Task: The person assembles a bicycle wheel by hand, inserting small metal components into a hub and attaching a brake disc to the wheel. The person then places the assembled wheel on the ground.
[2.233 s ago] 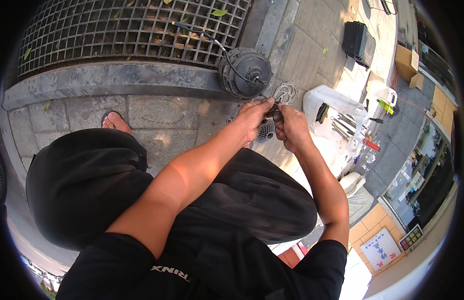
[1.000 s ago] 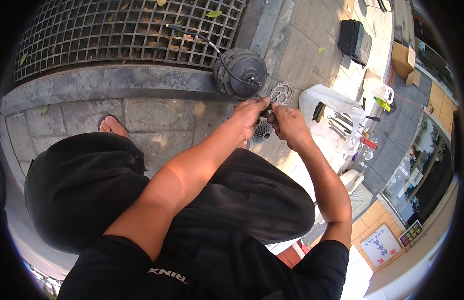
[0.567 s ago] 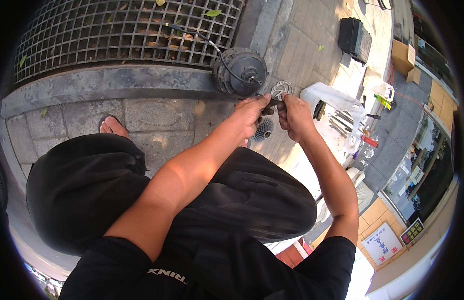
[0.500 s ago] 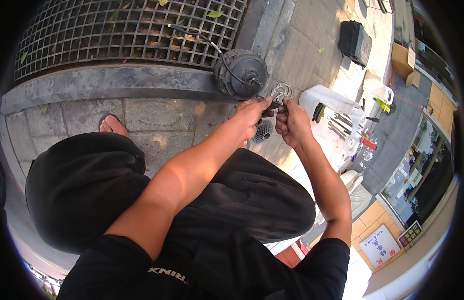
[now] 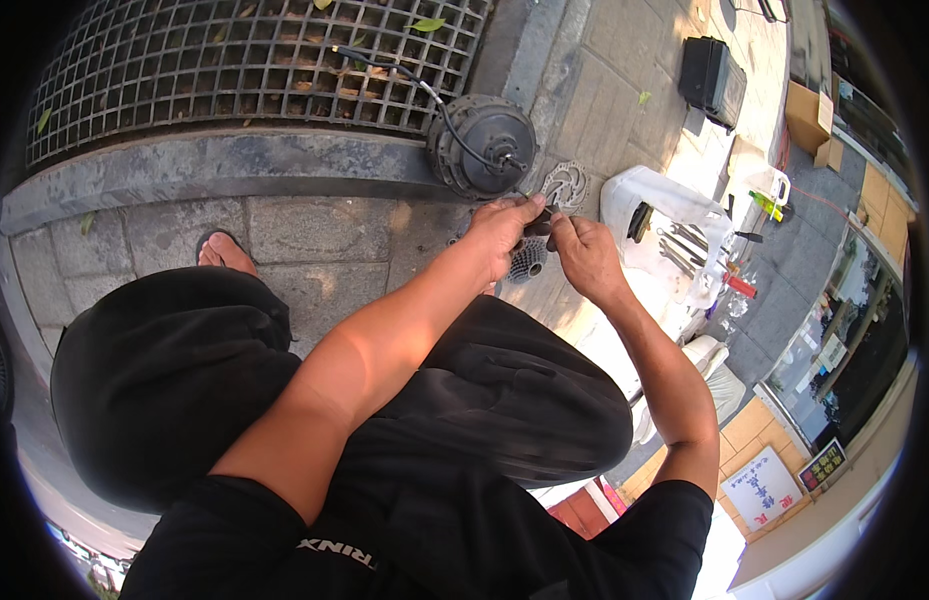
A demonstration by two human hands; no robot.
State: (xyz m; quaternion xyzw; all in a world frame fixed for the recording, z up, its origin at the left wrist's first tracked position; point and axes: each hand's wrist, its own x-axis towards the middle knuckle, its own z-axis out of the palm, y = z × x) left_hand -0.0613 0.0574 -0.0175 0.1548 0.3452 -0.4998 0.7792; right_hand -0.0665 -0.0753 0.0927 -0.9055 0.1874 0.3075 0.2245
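My left hand [image 5: 497, 238] is closed around a small dark part, mostly hidden by the fingers, in front of the hub motor. My right hand [image 5: 586, 258] is closed too, its thumb and fingertips meeting the left hand's at that part; what it grips is too small to name. Just beyond them a black hub motor [image 5: 496, 140] rests against the stone kerb, its cable trailing over the grating. A silver brake disc [image 5: 565, 188] lies on the paving beside the motor. Partly behind my hands sits a sprocket cassette [image 5: 527, 262].
A cut-open white plastic jug [image 5: 624, 192] holding several wrenches [image 5: 684, 248] stands at the right. Farther off are a black case [image 5: 711, 82] and a cardboard box [image 5: 807, 120]. A metal grating [image 5: 234, 75] lies behind the raised kerb [image 5: 284, 165]. My bent knees are close below my hands.
My right hand has come slightly nearer to me and turned, its fingertips now lower against the left hand. More of the brake disc shows. The left hand has hardly moved.
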